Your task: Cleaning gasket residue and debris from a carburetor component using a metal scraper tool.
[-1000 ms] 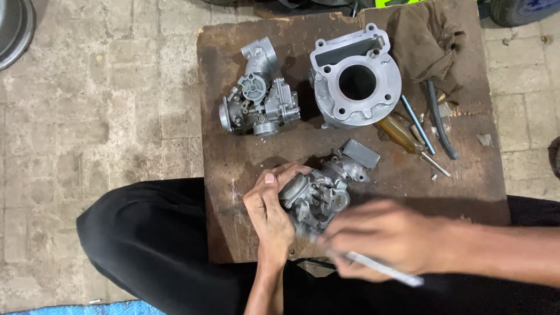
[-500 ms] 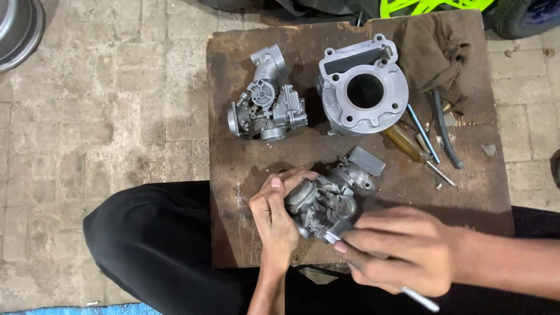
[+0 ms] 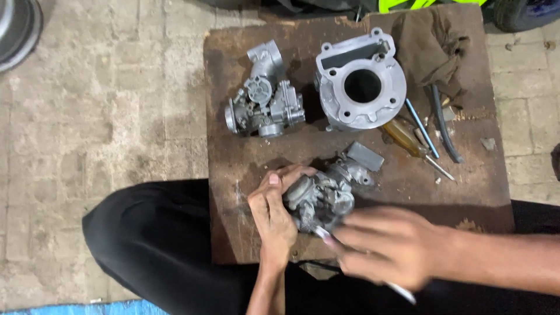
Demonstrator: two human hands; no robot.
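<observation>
1. Carburetor (image 3: 322,198) sits at the near edge of the wooden board (image 3: 233,151), just in front of the person's lap, gripped between both hands.
2. Left hand (image 3: 273,210) is clenched around the carburetor's left end, thumb and fingers wrapped over the round mouth, steadying it against the board.
3. Right hand (image 3: 388,248) is closed on a thin tool (image 3: 402,290) with a pale handle; the tip meets the carburetor's lower right side. The hand is motion-blurred, so the exact contact point cannot be read.
4. Key relation: the carburetor's long axis runs from lower left to upper right, away from the body. The left hand holds the near-left end; the right hand comes in from the right and below, so the tool crosses the axis at the body's underside. The left hand is the nearer one, being wrapped on the part.
5. Farther out on the board: a second carburetor (image 3: 263,100) at upper left, well apart; a grey engine cylinder (image 3: 360,81) at upper middle; a small grey block (image 3: 365,156) just beside the held part.
6. Right side: an amber-handled screwdriver (image 3: 408,139), a dark hose (image 3: 444,125), a brown rag (image 3: 429,44).
7. Black trousers (image 3: 157,245) frame the board's near edge.
</observation>
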